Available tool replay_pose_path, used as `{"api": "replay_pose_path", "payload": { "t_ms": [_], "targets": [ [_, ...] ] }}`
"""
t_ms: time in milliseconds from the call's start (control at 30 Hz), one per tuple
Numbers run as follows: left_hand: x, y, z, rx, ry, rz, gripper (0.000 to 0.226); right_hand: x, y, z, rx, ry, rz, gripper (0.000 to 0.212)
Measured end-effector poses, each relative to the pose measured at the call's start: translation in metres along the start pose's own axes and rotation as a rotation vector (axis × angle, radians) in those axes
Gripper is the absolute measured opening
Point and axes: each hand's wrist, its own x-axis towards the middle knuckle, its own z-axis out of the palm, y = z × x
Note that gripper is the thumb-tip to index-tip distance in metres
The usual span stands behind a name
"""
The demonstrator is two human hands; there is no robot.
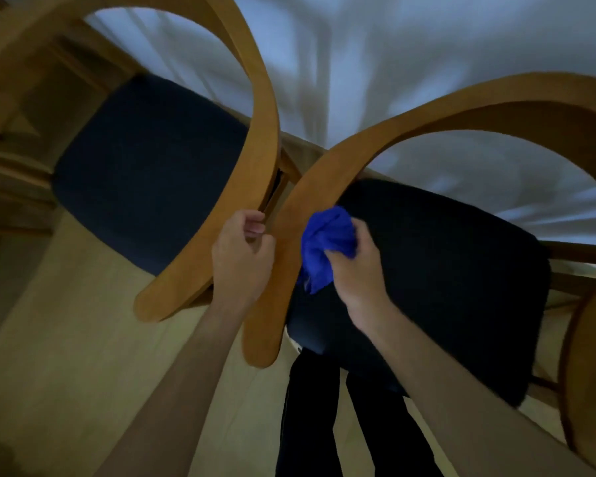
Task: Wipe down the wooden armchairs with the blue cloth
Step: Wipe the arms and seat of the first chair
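Observation:
Two wooden armchairs with dark blue seat cushions stand side by side. The left armchair has a curved arm ending near the floor. The right armchair has its curved left arm running down the middle of the view. My left hand grips that arm's outer edge, fingers curled round it. My right hand holds the bunched blue cloth against the inner side of the same arm, just above the dark seat.
A white draped cloth hangs behind the chairs. A third wooden chair arm curves in at the right edge. My dark trouser legs stand on the pale wooden floor between the chairs.

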Motion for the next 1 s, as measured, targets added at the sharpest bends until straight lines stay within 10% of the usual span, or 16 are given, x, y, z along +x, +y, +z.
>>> {"api": "replay_pose_path", "payload": {
  "t_ms": [200, 500, 867, 1000],
  "targets": [
    [-0.027, -0.032, -0.02, 0.012, -0.011, -0.1, 0.019, -0.093, 0.044, 0.008, -0.102, -0.258, 0.019, 0.037],
    [-0.072, -0.059, -0.032, -0.003, 0.092, -0.141, 0.018, 0.003, -0.052, 0.007, -0.289, 0.078, -0.362, 0.039],
    [-0.098, -0.103, -0.053, -0.098, 0.318, -0.537, 0.011, -0.022, -0.062, 0.071, -1.07, -0.879, -0.773, 0.019],
    [-0.108, -0.121, -0.056, -0.097, 0.319, -0.572, 0.011, -0.022, -0.057, 0.095, -1.255, -0.923, -0.818, 0.026]
  ]
}}
